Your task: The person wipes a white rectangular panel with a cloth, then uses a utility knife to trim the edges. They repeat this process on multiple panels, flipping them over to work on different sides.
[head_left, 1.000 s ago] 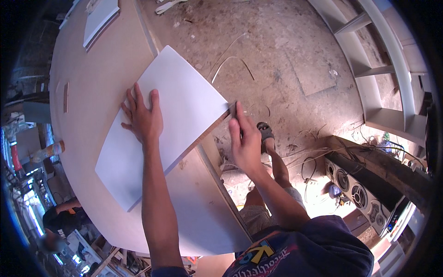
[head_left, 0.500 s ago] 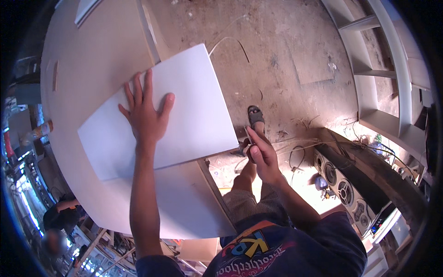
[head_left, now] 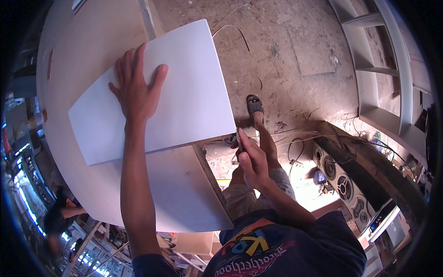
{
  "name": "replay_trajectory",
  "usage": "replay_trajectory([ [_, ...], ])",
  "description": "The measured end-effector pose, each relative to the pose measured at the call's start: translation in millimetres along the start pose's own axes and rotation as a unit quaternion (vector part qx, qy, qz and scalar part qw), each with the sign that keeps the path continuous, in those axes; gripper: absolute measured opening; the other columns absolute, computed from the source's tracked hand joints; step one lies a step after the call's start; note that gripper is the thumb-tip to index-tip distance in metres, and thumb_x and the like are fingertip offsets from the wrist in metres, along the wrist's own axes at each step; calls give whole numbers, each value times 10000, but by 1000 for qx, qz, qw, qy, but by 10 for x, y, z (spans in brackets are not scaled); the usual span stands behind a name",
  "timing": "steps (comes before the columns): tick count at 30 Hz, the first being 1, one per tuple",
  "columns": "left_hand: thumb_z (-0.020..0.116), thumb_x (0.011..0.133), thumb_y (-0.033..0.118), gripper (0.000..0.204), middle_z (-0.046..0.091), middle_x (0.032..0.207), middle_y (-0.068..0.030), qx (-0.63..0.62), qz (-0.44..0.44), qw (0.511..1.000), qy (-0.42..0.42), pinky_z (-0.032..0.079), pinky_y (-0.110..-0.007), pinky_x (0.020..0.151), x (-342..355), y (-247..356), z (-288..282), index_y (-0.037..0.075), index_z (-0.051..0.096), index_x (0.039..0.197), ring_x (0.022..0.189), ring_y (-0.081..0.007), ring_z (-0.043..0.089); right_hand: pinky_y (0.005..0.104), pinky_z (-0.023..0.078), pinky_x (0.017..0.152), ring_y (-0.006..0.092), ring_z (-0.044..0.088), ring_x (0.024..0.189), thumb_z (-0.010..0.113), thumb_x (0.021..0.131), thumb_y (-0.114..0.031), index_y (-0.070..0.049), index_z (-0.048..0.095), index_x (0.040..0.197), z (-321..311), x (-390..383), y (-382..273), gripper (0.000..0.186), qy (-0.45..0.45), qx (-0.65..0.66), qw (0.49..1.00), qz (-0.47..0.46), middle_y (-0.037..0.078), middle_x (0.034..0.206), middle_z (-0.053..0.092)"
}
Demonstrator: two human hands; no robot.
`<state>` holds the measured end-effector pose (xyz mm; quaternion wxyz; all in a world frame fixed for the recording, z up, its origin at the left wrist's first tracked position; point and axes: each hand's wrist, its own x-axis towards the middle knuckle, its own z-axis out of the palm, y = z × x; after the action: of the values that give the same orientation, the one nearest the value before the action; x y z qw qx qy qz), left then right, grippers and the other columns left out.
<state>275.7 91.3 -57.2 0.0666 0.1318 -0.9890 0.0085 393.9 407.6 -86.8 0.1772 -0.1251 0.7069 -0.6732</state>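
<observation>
A white rectangular board (head_left: pixel 190 87) lies across a large pale worktable (head_left: pixel 175 198), with its right end sticking out past the table's side. Flat on its upper face rests my left hand (head_left: pixel 138 97), fingers spread and thumb out to the right. My right hand (head_left: pixel 253 164) is closed round a small, thin dark tool (head_left: pixel 239 139) at the board's near right corner. Its tip seems to meet the edge there, but fingers cover most of it and its exact kind is unclear.
White shelving (head_left: pixel 369 83) stands on the right. Below it are a tall speaker (head_left: pixel 344 187), a dark beam (head_left: pixel 369 157) and loose cables. Thin curved strips (head_left: pixel 240 34) lie on the dusty floor. Another person (head_left: pixel 60 214) is at the lower left.
My right hand has come left to the board's near corner, bringing the tool against its edge. The board and my left hand sit slightly higher and farther left in view.
</observation>
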Motion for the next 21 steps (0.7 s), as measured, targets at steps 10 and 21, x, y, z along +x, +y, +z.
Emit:
replay_trajectory([
  [10, 560, 936, 633, 724, 323, 1602, -70, -7, -18, 1000, -15, 159, -813, 1092, -3, 39, -47, 314, 356, 1552, 1520, -384, 219, 276, 445, 815, 160, 548, 867, 496, 1066, -203, 82, 414, 1495, -20, 17, -46, 521, 10, -52, 999, 4, 116, 992, 613],
  [21, 594, 911, 618, 771, 309, 1610, -74, -10, -29, 998, -46, 154, -816, 1088, -9, 90, -115, 317, 333, 1571, 1523, -409, 187, 257, 429, 684, 94, 493, 753, 538, 1071, -272, -14, 499, 1479, 22, 1087, -259, 484, 52, -4, 997, 50, 45, 837, 553],
])
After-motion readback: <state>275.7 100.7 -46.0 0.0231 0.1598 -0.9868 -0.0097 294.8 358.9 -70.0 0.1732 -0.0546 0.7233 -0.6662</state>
